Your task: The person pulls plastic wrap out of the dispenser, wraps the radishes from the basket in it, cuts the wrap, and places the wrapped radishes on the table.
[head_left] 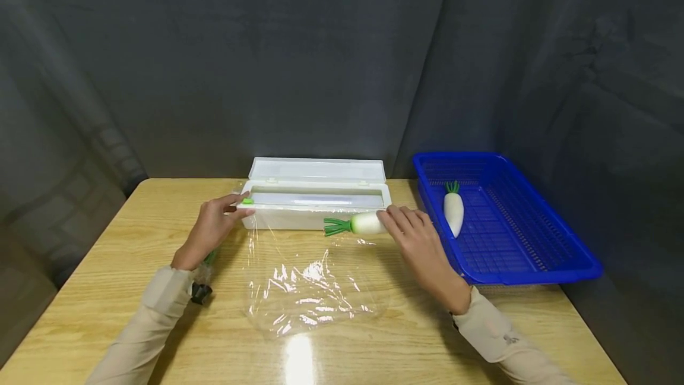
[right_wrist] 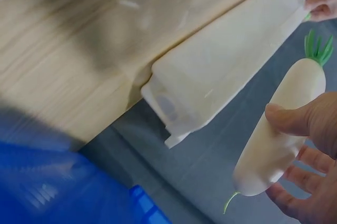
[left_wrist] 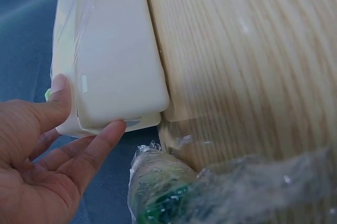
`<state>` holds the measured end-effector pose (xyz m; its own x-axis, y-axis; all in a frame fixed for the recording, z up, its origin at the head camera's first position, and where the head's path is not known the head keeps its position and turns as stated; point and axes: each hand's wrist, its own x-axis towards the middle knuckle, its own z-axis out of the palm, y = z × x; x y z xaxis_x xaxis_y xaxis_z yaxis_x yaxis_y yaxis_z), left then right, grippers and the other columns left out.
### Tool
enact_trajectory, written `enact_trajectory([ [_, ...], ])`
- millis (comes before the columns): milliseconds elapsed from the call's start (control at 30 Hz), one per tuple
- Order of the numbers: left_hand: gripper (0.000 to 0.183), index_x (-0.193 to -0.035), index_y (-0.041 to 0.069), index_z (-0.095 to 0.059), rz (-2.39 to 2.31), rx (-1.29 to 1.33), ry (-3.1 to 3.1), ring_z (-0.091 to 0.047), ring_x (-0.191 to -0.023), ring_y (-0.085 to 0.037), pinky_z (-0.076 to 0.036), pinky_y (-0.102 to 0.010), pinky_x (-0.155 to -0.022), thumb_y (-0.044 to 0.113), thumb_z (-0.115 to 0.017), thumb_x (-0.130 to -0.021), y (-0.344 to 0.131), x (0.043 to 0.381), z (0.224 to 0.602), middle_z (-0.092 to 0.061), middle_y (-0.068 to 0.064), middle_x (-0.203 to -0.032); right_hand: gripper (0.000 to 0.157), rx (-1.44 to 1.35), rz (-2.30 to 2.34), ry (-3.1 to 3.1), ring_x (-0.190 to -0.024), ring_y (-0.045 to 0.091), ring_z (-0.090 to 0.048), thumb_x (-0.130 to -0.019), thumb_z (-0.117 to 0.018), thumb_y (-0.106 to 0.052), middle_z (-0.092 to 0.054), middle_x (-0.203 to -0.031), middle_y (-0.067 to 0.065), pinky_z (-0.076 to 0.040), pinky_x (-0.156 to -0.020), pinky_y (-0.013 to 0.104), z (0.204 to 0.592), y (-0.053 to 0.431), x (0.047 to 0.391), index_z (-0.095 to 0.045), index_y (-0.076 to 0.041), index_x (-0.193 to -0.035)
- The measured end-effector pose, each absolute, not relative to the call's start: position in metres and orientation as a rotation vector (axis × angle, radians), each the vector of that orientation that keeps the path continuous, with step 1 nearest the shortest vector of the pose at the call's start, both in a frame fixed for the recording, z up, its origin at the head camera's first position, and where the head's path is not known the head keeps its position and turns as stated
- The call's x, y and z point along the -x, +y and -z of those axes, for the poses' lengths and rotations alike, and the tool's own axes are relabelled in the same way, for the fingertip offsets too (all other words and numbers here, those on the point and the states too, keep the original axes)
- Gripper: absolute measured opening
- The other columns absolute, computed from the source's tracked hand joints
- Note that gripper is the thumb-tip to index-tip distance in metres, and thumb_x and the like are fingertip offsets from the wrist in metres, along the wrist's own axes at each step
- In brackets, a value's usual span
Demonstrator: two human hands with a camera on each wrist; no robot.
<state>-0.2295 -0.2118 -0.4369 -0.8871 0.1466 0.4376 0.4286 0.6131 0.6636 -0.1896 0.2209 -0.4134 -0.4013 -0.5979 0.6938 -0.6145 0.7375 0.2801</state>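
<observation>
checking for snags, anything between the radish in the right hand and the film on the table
Nothing visible stands between the white radish in the right hand and the clear film; the blue basket sits off to the right.

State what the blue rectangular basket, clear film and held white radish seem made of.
Blue rectangular basket: probably plastic, faintly glossy, with regular moulded slots. Clear film: likely thin plastic, glossy, with creased highlights. Held white radish: satin, perhaps plastic or foam from its smooth, uniform surface, though possibly real.
</observation>
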Motion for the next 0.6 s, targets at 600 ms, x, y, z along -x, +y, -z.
enact_trajectory([
  [600,0.036,-0.128,-0.009,-0.069,1.144,0.468,-2.467,-0.074,-0.098,-0.047,-0.062,-0.04,-0.074,0.005,-0.077,-0.095,-0.211,0.232,0.44,-0.068,-0.023,-0.132,0.053,-0.985,-0.099,-2.197,-0.115,0.036,-0.063,-0.085,-0.059,0.015,-0.067,-0.129,0.016,-0.054,-0.093,0.049,0.425,0.198,0.183,-0.063,-0.004,-0.134],
])
